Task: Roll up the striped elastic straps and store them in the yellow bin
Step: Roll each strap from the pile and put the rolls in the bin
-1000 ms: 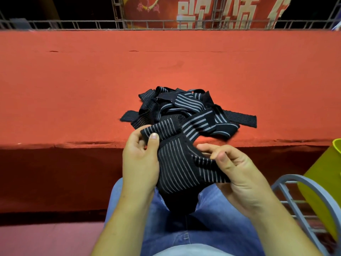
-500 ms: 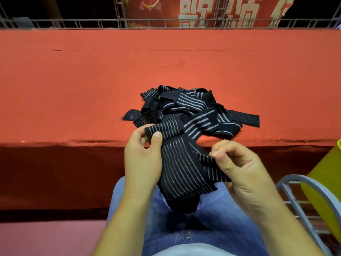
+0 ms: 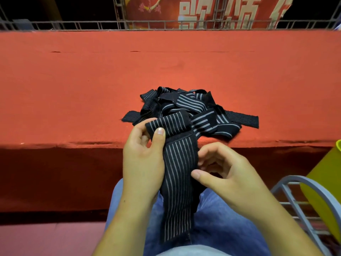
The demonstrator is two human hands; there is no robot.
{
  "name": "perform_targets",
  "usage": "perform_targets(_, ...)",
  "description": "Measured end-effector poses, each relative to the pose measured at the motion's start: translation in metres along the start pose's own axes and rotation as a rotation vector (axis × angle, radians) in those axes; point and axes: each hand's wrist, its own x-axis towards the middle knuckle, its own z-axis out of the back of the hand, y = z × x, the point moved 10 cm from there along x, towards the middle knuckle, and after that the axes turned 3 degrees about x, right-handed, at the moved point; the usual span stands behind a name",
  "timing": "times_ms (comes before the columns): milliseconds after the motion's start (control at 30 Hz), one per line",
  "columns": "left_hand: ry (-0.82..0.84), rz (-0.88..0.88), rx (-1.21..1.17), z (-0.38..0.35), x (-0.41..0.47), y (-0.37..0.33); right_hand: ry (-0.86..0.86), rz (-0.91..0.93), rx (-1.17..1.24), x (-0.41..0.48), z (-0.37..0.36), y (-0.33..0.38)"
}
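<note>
The thumb (image 3: 159, 134) and fingers of the left hand (image 3: 142, 163) pinch the folded top end of a striped strap (image 3: 178, 174), which hangs down over the lap (image 3: 221, 218). The right hand (image 3: 227, 176) has curled fingers (image 3: 208, 156) touching the strap's right edge; whether they grip it cannot be told. More straps (image 3: 184, 108) lie heaped on the red table (image 3: 92, 89), and the yellow bin (image 3: 324, 191) stands at far right.

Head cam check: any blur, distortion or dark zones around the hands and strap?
Head view: warm light on the red table; left hand, right hand and held strap sharp, stripes readable; railing bars lean at the corners, wide-angle; table front in deep shadow; yellow bin cropped at right edge.
</note>
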Motion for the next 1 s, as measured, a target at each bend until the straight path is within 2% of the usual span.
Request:
perform_targets(433,-0.012,0.054,-0.024,0.000,0.001,0.014,0.114,-0.017,-0.044,0.000,-0.011,-0.004)
perform_targets(533,-0.009,0.061,-0.010,-0.001,0.001,0.013,0.082,0.046,-0.192,0.001,-0.012,0.003)
perform_targets(700,-0.019,0.090,-0.026,-0.003,-0.001,0.013,-0.035,0.145,-0.272,0.001,-0.007,0.012)
perform_targets(833,-0.114,0.087,0.015,0.018,0.005,0.014,0.056,0.172,-0.257,0.000,-0.014,0.016)
perform_targets(1000,-0.246,0.118,0.005,0.050,0.022,0.022,0.200,0.184,-0.367,-0.006,-0.028,0.007)
